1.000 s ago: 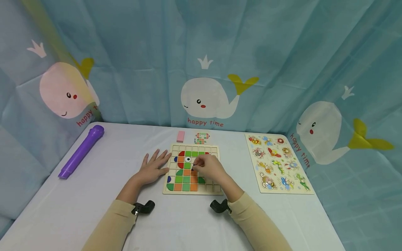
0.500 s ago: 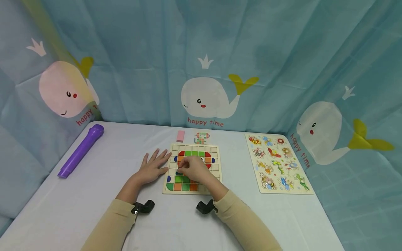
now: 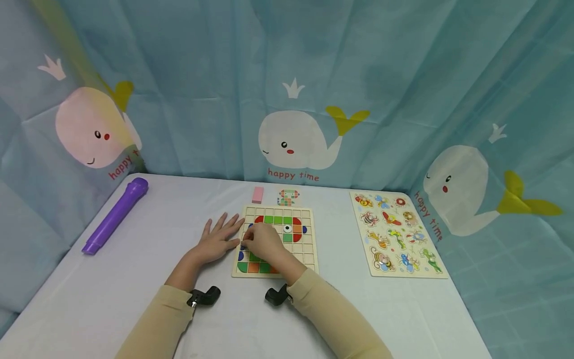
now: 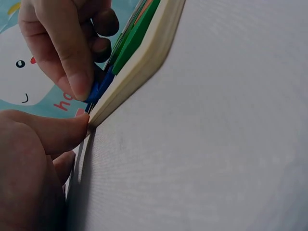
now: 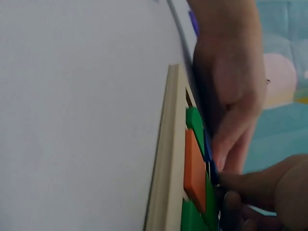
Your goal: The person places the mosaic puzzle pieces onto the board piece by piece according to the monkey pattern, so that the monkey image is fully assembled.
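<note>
The wooden grid board (image 3: 309, 254) lies mid-table, filled with red, green, orange and blue tiles around a white eye tile (image 3: 287, 228). Over its left side, my right hand (image 3: 266, 242) pinches a small dark blue tile (image 4: 102, 86) between thumb and fingertips, at the leftmost column. Just below it a blue tile (image 3: 240, 256) sits in the grid. Spread on the tabletop, my left hand (image 3: 217, 242) touches the board's left edge with its thumb (image 4: 67, 129). My right hand hides part of the pattern.
Behind the board are a pink block (image 3: 257, 195) and a small pattern card (image 3: 288, 197). A picture puzzle board (image 3: 399, 237) with insect figures lies to the right. At the far left is a purple microphone-shaped tube (image 3: 116, 215). A whale-print curtain (image 3: 202, 124) hangs behind the table.
My right hand has moved left across the board with the dark blue tile, uncovering the tiles on the board's right part. My left hand has stayed in place.
</note>
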`<state>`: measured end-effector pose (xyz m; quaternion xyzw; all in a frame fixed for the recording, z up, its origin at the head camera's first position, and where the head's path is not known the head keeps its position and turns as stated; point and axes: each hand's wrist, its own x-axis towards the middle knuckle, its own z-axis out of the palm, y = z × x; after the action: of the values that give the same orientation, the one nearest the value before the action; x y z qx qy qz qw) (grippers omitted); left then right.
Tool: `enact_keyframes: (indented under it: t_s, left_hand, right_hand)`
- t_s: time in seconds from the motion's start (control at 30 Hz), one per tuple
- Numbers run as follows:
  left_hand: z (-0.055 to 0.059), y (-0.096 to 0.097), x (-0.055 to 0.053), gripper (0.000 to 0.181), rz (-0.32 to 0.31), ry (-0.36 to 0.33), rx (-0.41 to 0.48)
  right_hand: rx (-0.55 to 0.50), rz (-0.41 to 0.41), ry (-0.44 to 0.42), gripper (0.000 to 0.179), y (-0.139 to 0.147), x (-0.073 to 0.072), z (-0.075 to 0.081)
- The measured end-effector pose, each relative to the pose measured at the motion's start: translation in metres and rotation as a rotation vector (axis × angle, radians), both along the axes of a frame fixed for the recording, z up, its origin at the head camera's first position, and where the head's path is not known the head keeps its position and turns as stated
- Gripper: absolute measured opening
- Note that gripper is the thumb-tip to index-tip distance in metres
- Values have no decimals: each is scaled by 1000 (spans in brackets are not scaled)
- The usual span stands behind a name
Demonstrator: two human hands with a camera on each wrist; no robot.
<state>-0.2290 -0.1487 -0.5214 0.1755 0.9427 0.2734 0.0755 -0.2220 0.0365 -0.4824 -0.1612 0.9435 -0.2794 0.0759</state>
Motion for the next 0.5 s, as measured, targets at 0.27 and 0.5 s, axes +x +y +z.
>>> enact_keyframes:
  t_s: [0.27,0.5]
  left_hand:
    - [-1,1,-1,65,-4,2,2]
    - [-2,0,-2,66,-5,-10,-2]
  right_hand:
    - [-28,-23,-20,11,1,2,3]
    - [-178,-21,-90,28,29,8,14]
